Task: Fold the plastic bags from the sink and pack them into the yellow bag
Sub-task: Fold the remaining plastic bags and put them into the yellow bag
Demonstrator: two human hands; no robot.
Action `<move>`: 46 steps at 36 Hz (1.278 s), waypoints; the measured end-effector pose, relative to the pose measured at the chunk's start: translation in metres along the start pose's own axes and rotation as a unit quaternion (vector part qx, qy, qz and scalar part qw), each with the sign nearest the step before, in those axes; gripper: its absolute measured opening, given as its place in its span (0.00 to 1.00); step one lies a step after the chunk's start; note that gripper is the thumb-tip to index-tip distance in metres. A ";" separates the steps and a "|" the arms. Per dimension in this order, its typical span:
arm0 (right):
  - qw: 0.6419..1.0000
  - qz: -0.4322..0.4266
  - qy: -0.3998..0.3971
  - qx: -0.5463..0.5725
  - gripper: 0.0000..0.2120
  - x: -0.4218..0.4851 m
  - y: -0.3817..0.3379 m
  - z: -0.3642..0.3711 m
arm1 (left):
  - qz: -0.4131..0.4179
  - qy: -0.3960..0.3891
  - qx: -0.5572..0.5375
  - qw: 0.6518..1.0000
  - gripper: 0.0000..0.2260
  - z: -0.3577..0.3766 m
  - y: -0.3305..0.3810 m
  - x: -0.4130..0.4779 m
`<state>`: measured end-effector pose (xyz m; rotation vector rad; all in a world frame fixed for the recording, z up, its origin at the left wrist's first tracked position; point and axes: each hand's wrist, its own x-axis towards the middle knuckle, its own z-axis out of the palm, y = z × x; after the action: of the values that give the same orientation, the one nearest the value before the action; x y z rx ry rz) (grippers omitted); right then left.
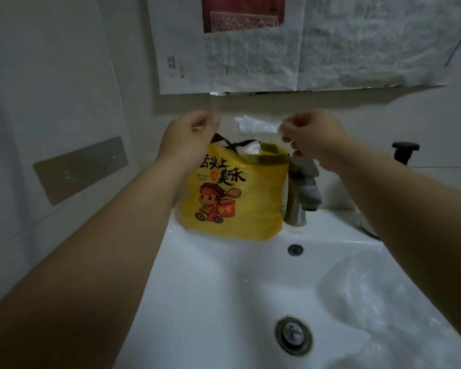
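The yellow bag [233,193] with a cartoon print stands upright on the back rim of the white sink [224,283], left of the tap. White plastic shows in its open top. Above it a clear plastic bag [253,125] is stretched out flat between my hands. My left hand [189,137] pinches its left edge and my right hand [312,134] pinches its right edge. More clear plastic bags [389,302] lie crumpled in the right side of the basin.
A metal tap [301,190] stands right of the yellow bag, and a black pump top [405,151] is at the far right. Newspaper sheets [290,41] cover the wall above. The drain [293,335] sits low in the basin. A metal wall plate [80,169] is on the left.
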<state>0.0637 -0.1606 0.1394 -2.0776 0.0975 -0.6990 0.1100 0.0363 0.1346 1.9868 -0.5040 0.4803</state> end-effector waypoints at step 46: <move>0.993 -0.007 0.018 -0.115 0.18 -0.105 0.035 -0.026 | -0.016 -0.073 -0.057 0.996 0.13 0.060 0.001 -0.097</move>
<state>-0.0310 -0.1662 0.0760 -2.2865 0.1922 -0.7638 0.0358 -0.0039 0.0579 1.9249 -0.5769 0.2798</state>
